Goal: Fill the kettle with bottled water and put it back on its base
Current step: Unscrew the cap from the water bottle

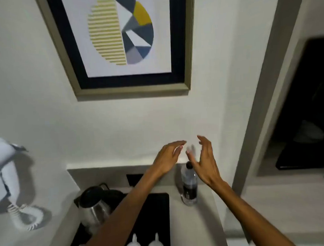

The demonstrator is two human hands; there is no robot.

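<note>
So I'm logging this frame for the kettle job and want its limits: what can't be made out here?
Head view only:
- Kettle base: hidden under the kettle and behind the left forearm.
- Water level in the bottle: too dark to read.
- Blurred pale thing between left hand and right hand: motion blur, unidentifiable.
- Two white items on the tray: cut off by the bottom edge.

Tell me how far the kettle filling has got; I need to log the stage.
Nothing looks done yet. The kettle stands on the black tray, and the water bottle stands upright, capped, on the counter. In hand: the left hand and right hand are open around the bottle top, gripping nothing. Left: uncap, pour, return the kettle to its base.
</note>
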